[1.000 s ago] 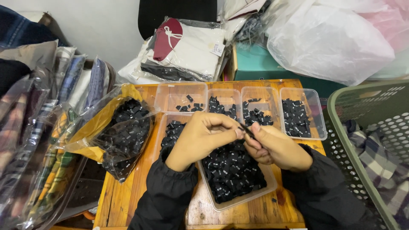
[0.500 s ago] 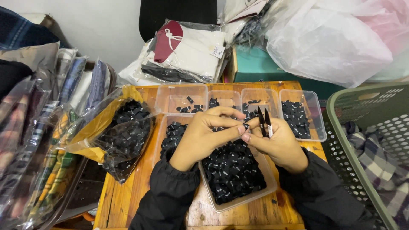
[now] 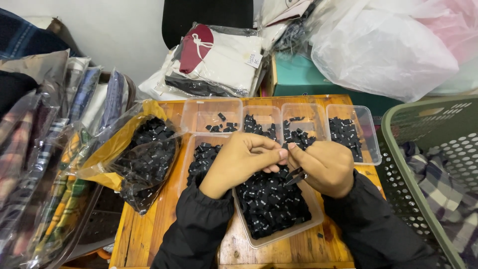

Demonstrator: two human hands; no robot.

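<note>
Fingertips meet over the big clear plastic tray of small black folded tags (image 3: 271, 206) on the wooden desk (image 3: 149, 234). My left hand (image 3: 239, 162) pinches one small black tag (image 3: 285, 147) against my right hand (image 3: 321, 167), which also grips slim dark tweezers (image 3: 297, 175) (points angled down at the heap). I judge the tag could slip from so light a pinch and vanish among its look-alikes, and a stray sleeve might nudge the four small clear sorting boxes (image 3: 368, 144) behind.
</note>
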